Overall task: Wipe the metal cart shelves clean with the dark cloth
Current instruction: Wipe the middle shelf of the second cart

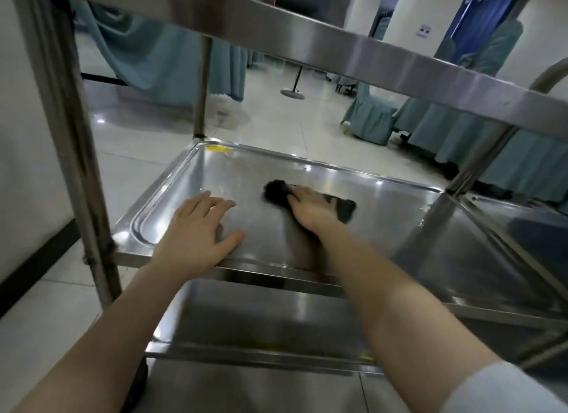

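Steel shelf [399, 216]: right hand [310, 210] flat, pressing cloth [275, 191], not gripping; left hand [199, 228] flat, braced. Risk: ungripped cloth slips out; yellow smear [218, 149] at far corner missed.

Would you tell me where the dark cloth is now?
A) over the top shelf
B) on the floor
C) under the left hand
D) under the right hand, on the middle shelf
D: the right hand presses the dark cloth onto the middle shelf.

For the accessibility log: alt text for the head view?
The right hand presses a dark cloth on the cart's middle shelf; the left hand rests flat beside it. A yellow scrap lies in the far left corner.
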Demonstrator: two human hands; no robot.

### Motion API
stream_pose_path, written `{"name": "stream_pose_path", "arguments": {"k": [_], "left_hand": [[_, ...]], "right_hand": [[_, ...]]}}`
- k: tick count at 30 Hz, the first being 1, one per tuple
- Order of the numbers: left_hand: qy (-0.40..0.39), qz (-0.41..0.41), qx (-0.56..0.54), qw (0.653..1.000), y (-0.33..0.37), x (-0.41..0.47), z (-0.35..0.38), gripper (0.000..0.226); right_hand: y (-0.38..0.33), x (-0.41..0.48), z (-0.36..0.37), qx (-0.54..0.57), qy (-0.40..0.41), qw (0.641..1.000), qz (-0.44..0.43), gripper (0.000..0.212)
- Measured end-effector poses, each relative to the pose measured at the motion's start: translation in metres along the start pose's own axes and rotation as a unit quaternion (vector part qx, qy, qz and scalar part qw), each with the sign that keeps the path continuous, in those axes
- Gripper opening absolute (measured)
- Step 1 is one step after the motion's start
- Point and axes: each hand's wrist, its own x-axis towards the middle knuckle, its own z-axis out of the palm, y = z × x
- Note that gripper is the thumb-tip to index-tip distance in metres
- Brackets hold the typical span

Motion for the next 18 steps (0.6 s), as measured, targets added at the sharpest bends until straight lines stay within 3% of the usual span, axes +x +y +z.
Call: {"name": "stream_pose_path", "arguments": {"k": [3, 6, 8, 13, 16, 18], "left_hand": [[0.011, -0.003, 0.021, 1.000, -0.006, 0.001, 0.001, 0.075], [0.001, -0.016, 0.029, 0.999, -0.016, 0.000, 0.002, 0.077], [-0.015, -0.022, 0.033, 0.999, -0.025, -0.001, -0.001, 0.072], [0.000, -0.033, 0.054, 0.998, -0.034, -0.018, -0.013, 0.066], [0.010, -0.045, 0.030, 0.999, -0.026, -0.018, -0.019, 0.079], [0.022, -0.060, 0.004, 0.998, -0.023, -0.018, -0.023, 0.083]], "right_hand": [[-0.079, 0.013, 0.022, 0.013, -0.030, 0.995, -0.096, 0.045], [-0.074, 0.016, 0.027, 0.027, -0.024, 0.992, -0.122, 0.046], [-0.037, 0.012, 0.017, 0.022, -0.014, 0.995, -0.096, 0.045], [0.069, -0.019, -0.016, 0.008, 0.021, 0.996, 0.087, 0.043], [0.062, -0.012, -0.018, 0.006, 0.017, 0.990, 0.141, 0.043], [0.023, 0.002, -0.006, 0.010, 0.010, 0.994, 0.106, 0.044]]}}
